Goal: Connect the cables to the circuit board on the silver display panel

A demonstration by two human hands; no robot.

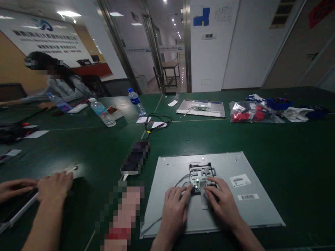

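Observation:
A silver flat display panel [170, 195] lies back side up on the table in front of me. Near its middle, a small green circuit board [196, 184] sits at the lower part of a black bracket frame [201, 169]. My left hand [175, 207] has its fingers closed at the board's left edge. Opposite it, my right hand [221, 195] grips the board's right side with bent fingers. A flat grey strip [204, 200] extends down from the board between my hands. Grey cables [180, 179] run from the board's left side, and the left fingertips are partly hidden.
Left of the panel lies a phone [136, 157] with a cable. Two hands of another person [54, 186] work on a device at far left. Behind stand bottles [136, 101], a second panel [201, 108] and plastic bags [252, 112]. Another person sits at back left.

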